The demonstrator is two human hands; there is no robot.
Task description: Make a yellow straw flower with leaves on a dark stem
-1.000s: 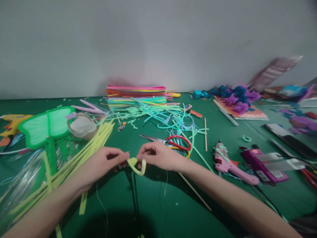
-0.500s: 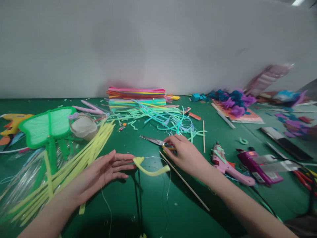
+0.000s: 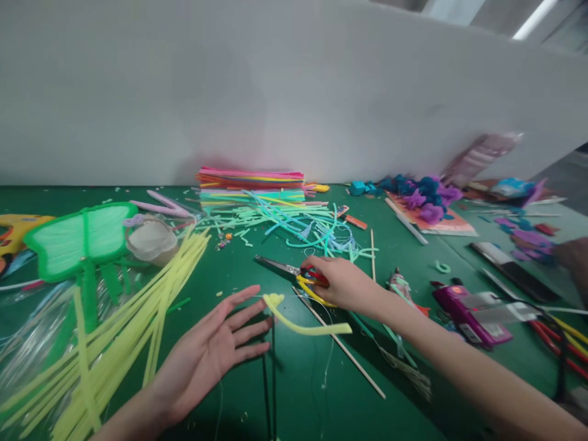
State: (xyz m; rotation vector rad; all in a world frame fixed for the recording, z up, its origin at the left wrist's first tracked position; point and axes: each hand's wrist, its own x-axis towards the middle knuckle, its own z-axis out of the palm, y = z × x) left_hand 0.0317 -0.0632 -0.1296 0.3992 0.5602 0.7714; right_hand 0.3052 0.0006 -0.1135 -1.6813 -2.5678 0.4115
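Note:
My left hand (image 3: 215, 349) is palm up with its fingers spread, holding nothing firmly. Beside its fingertips is a curled light-yellow pipe cleaner (image 3: 312, 331), its tail stretching right. A thin clear thread (image 3: 331, 343) runs by the curl and loops down; whether my left fingers touch it I cannot tell. My right hand (image 3: 344, 283) has its fingers closed round the red and yellow handles of the scissors (image 3: 280, 266), whose blades point left. Under that hand a thin wooden stick (image 3: 358, 362) lies slanted on the green table.
Loose yellow pipe cleaners (image 3: 133, 318) and a green butterfly shape (image 3: 87, 236) are at left. Blue-green strips (image 3: 321, 226) lie behind the scissors. A pink glue gun (image 3: 399, 282), partly hidden by my arm, and a purple device (image 3: 471, 312) are at right. A co-worker's hand (image 3: 572, 260) shows farther right.
My left fingers have spread wider and moved off the yellow pipe cleaner's curl. My right fingers have taken hold of the scissors, and more of the yellow handle shows. The view has shifted slightly.

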